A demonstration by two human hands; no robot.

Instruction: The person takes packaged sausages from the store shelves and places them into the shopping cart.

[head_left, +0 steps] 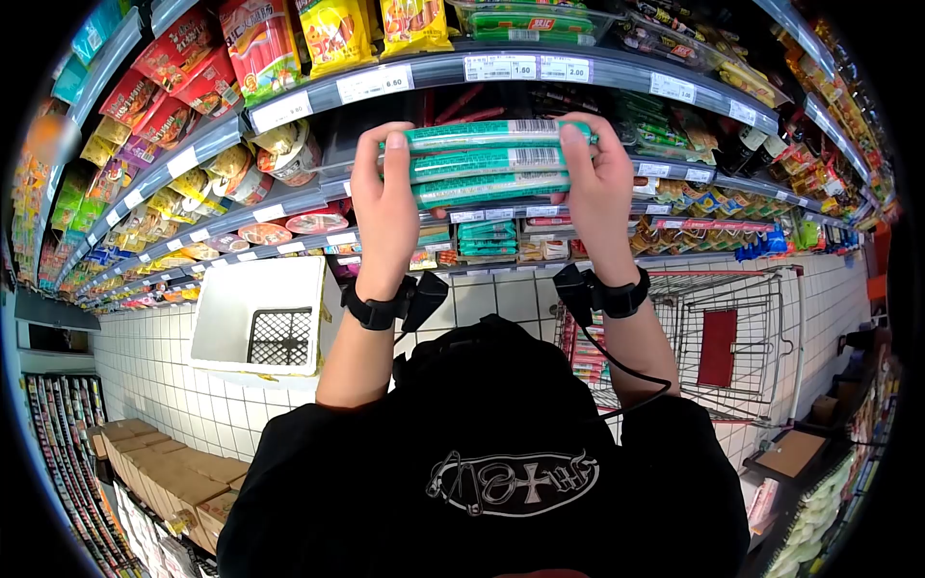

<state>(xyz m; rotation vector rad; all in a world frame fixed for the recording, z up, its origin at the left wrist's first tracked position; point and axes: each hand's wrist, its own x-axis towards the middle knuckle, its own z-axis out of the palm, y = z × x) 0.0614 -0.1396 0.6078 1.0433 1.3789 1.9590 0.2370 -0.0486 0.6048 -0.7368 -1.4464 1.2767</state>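
The left hand [385,197] and right hand [602,188] have their fingers clamped on opposite ends of green-wrapped sticks [487,165]; nearer, a white bin [229,301] stands left, a cart [718,347] right.

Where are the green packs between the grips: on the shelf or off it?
Off it: the left grip and right grip hold the green packs at opposite ends.

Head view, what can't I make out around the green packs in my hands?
Green packs: head view; backs turned away from the camera.
Left hand and right hand: head view; partly hidden behind the packs.
Shopping cart: head view; partly hidden by the right forearm.
Price tags: head view; fine print too small.
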